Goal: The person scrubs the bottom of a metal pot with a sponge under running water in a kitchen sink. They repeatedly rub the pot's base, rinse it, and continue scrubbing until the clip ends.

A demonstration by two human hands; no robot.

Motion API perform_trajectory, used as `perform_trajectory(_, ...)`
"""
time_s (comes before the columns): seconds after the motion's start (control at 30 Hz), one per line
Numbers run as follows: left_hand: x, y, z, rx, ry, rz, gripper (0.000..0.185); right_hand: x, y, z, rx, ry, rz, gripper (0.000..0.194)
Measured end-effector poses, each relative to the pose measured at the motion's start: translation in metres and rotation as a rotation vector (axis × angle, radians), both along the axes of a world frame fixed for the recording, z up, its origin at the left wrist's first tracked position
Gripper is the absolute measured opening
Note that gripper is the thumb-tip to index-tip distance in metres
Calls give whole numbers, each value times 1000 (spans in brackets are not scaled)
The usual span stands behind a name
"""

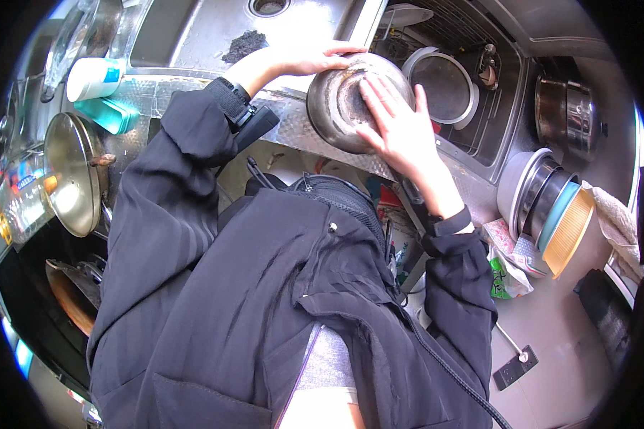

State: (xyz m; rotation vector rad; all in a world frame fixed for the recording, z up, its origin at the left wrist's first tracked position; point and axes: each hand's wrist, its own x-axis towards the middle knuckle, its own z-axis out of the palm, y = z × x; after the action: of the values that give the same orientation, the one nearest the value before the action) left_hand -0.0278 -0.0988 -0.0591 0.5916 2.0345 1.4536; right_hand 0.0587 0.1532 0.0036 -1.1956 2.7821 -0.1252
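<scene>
A worn metal pot (327,115) with a scorched, ringed underside is tilted bottom-up over the front edge of the steel sink counter. My left hand (314,60) grips its far rim, thumb along the side. My right hand (400,120) lies flat on the pot's base with the fingers spread. A dark handle (409,190) shows beneath my right wrist; whether it belongs to the pot is hard to tell. Left of the pot, a dark scouring pad (245,45) rests in the sink basin (204,37), below the drain (269,6).
The right basin (475,134) holds a round strainer-like vessel (441,86) and a ladle (487,67). Stacked bowls and a yellow basket (569,230) stand at right. A white tub (94,79), teal container (110,113) and pot lid (74,174) are at left.
</scene>
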Motion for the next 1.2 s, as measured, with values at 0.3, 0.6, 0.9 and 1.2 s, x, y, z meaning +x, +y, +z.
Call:
perform_trajectory(0.3, -1, 1, -2, 40, -9, -10, 54, -1, -5, 2, -85, 28, 73, 72)
perform_trajectory(0.6, 1, 0, 0, 38, -47, -5, 53, 4, -1, 0, 16, -114, 62, 77)
perform_trajectory(0.9, 2, 2, 2, 5, 7, 7, 52, 10, -1, 2, 128, -216, -6, 79)
perform_trajectory(1.2, 3, 0, 0, -17, 34, 7, 53, 5, -5, 2, 25, -88, -51, 79)
